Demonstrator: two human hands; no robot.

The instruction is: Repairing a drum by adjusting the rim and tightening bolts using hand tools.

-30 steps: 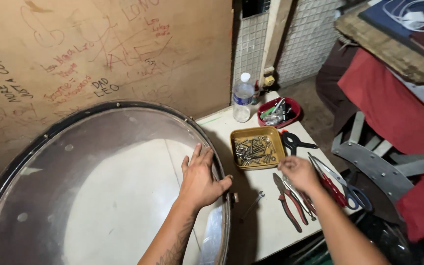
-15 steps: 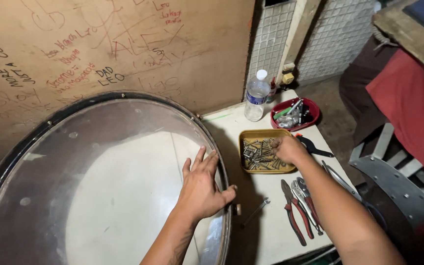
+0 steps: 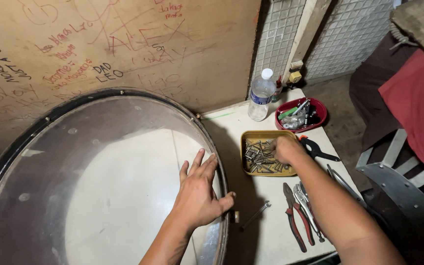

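Observation:
A large round drum with a clear skin and dark metal rim lies flat and fills the left of the view. My left hand rests flat on the skin by the right rim, fingers spread, thumb over the edge. My right hand reaches into a yellow rectangular tray of several metal bolts and rods, fingers curled down among them. Whether it grips one is hidden.
On the white table: a small wrench, red-handled pliers, more pliers, a black clamp, a red bowl of tools and a plastic water bottle. A scribbled brown board stands behind; a red cloth and metal frame at right.
My right hand moved from the pliers up into the yellow tray. My left hand stayed on the drum skin. The view shifted closer.

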